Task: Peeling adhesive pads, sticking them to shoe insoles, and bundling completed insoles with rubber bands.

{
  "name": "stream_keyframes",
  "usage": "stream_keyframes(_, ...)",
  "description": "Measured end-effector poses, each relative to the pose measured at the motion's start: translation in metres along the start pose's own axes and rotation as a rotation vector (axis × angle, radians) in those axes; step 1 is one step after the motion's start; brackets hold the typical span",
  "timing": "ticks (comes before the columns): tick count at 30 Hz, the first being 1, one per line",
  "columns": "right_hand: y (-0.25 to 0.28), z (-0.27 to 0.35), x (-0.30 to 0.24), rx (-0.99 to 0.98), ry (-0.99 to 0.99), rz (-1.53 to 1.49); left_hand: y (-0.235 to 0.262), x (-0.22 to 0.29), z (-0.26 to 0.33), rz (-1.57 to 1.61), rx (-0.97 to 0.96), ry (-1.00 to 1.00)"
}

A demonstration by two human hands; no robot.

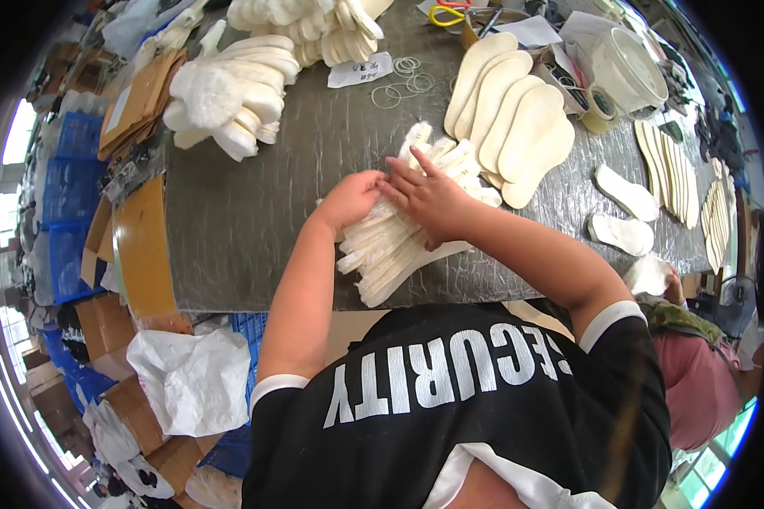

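A fanned bundle of fleecy cream insoles (378, 263) lies on the dark tabletop in front of me, many of them seen edge-on. My left hand (352, 202) is closed around the bundle's left side, its fingers partly hidden. Across the top of the same bundle, my right hand (424, 199) lies with its fingers stretched out and apart. The fingertips of both hands meet near the middle. Just beyond my right hand, a row of flat cream insoles (526, 127) overlaps on the table.
Fluffy insole stacks (229, 93) stand at the far left, near a paper slip (360, 70) and rubber bands (412, 82). Yellow-handled scissors (448, 15), a tape roll (601, 103) and a clear tub (628, 72) are at the back right. Another person (696, 382) is at my right.
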State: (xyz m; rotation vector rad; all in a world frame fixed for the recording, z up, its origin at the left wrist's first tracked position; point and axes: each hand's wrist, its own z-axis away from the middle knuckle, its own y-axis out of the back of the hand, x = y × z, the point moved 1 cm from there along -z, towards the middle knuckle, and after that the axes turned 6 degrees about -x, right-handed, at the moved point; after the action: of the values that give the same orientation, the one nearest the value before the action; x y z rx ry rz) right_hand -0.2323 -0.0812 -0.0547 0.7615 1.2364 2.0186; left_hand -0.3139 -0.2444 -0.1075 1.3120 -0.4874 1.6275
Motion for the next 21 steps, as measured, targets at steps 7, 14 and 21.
stream_keyframes(7,-0.013,-0.009,-0.004,0.049,-0.226,-0.186,-0.036,0.030,0.042,-0.415,0.539,0.140)
stream_keyframes(14,-0.029,-0.014,-0.017,0.353,-0.326,-0.270,-0.084,0.022,0.024,-0.707,0.774,-0.138)
stream_keyframes(21,-0.019,0.003,-0.010,0.169,-0.246,-0.334,-0.047,0.018,0.058,0.875,0.509,-0.174)
